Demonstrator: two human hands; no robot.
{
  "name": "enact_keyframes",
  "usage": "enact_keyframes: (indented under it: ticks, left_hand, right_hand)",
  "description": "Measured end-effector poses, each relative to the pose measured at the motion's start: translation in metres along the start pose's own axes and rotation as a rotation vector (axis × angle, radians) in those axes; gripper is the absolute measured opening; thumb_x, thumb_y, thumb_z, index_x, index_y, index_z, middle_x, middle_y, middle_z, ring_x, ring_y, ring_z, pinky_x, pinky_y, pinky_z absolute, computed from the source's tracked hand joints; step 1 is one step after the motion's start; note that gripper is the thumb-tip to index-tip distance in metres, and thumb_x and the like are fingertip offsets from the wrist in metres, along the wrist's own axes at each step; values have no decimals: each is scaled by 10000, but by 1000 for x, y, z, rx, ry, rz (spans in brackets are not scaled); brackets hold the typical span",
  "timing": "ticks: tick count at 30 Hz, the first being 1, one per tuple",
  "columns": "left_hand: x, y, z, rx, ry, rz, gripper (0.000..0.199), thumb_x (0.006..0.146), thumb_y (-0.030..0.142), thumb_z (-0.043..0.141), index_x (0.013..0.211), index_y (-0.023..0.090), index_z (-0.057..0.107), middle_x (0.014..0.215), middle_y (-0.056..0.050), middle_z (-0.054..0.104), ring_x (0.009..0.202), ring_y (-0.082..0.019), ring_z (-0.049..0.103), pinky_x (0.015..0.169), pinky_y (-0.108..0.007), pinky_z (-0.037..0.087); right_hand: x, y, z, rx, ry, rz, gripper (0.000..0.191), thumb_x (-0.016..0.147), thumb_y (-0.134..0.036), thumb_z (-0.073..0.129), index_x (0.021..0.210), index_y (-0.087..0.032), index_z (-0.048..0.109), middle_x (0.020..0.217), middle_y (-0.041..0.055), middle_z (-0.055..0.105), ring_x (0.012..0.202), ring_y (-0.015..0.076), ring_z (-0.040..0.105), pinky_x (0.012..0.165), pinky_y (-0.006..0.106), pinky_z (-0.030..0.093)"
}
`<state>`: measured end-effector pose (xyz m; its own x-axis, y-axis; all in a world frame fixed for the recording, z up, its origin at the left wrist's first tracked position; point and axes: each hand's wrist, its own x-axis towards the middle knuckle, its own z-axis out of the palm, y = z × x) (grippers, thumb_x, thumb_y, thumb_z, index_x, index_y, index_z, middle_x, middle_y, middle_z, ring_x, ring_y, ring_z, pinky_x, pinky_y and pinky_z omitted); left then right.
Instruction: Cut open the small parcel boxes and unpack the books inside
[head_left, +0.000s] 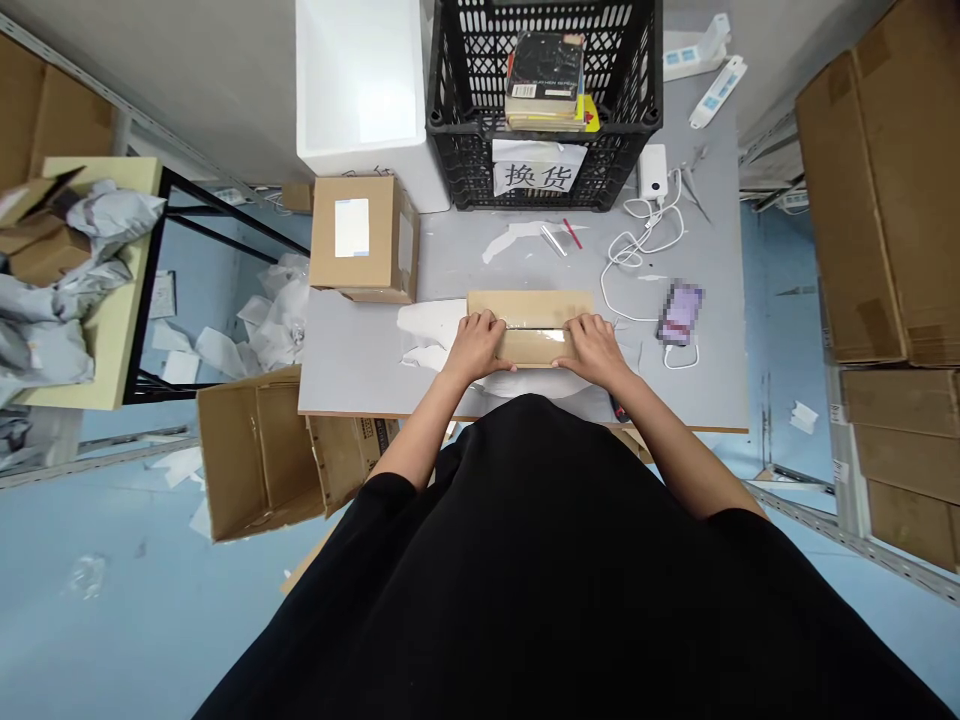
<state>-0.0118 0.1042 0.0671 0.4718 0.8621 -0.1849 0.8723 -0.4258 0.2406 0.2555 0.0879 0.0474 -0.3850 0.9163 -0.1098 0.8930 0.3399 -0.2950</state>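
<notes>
The cardboard box is held at its two ends by the left hand and the right hand. It is placed near the front edge of the gray desk, below the black crate.

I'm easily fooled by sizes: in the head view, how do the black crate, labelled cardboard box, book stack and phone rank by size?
Largest to smallest:
1. Black crate
2. Labelled cardboard box
3. Book stack
4. Phone
</notes>
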Motion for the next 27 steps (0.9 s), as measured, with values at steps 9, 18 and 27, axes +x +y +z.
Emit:
enact_keyframes:
  ticks: [9, 18, 27]
  left_hand:
    - [-40, 13, 4, -7, 137, 24, 218, 963, 320, 515, 1111, 214, 634, 1008, -136, 676, 1043, -309, 587, 930, -456, 407]
    - [-94, 28, 38, -185, 201, -2, 397, 1022, 229, 317, 1164, 248, 686, 1212, -92, 727, 1190, -222, 648, 1000, -400, 500]
    - [-110, 20, 95, -198, 99, 44, 542, 998, 258, 356, 1530, 224, 450, 1578, -83, 434, 1516, -229, 319, 1259, -477, 294]
  right_hand:
    - [-29, -16, -7, -50, 105, -77, 282, 1003, -413, 452, 1020, -180, 611, 909, 150, 669, 924, 316, 559, 843, 415, 346]
    - [-79, -26, 19, -47, 176, -127, 319, 962, -140, 376, 949, -225, 684, 1007, 114, 702, 962, 263, 572, 811, 391, 366]
    - [-90, -17, 58, -46, 113, -207, 295, 956, -157, 424, 1093, -196, 683, 1462, 148, 565, 1372, 279, 464, 1042, 457, 372]
